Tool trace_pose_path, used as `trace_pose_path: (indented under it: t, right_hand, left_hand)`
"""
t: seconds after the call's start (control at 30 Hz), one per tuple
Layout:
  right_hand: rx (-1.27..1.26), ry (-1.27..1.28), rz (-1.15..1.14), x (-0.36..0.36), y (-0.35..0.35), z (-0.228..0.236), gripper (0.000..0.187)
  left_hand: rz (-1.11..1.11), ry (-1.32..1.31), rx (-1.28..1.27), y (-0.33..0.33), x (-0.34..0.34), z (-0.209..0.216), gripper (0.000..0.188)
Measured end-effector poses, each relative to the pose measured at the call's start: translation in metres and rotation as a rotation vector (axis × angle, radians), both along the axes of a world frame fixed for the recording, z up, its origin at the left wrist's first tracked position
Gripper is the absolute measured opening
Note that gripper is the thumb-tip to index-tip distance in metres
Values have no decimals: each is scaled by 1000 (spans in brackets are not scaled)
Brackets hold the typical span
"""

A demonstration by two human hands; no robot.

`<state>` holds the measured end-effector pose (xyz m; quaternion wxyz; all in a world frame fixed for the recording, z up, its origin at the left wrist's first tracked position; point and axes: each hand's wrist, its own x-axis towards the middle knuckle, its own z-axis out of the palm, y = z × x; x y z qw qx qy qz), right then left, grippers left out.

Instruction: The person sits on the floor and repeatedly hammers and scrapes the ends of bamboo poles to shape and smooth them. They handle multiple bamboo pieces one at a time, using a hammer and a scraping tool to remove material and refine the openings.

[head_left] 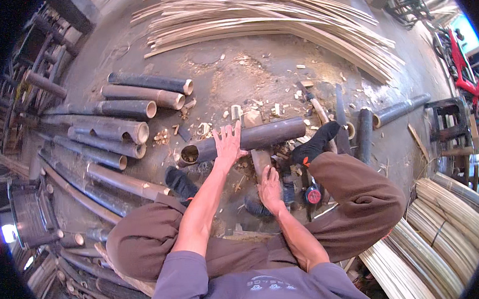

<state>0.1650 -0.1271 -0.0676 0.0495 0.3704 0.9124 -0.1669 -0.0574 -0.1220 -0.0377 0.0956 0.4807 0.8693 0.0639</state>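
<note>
A dark bamboo tube (273,134) lies slantwise before me, its hollow left end (189,154) facing me. My left hand (229,147) is on the tube with its fingers spread and the palm down. A flat piece of wood (260,160) runs beneath the tube toward me. My right hand (270,190) has its fingers bent over the near end of that wood. Just right of the tube lie a tool with a wooden handle (319,110) and a long flat blade (341,103). My dark-socked feet are on both sides of the tube.
Several cut bamboo tubes (136,109) lie to the left. Thin bamboo strips (268,21) are heaped at the far side; bundled strips (441,225) lie at right. Wood chips (241,68) litter the floor. Beside my right foot is a round red-ended object (313,196).
</note>
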Motion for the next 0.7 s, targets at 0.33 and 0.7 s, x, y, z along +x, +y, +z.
trace_pose_path:
  t: [0.33, 0.7]
  right_hand:
    - [-49, 66, -38, -4, -2, 3, 87]
    - [-113, 40, -20, 2, -3, -3, 91]
  left_hand:
    - [65, 23, 18, -24, 0, -18, 97]
    - [37, 43, 56, -21, 5, -25, 99]
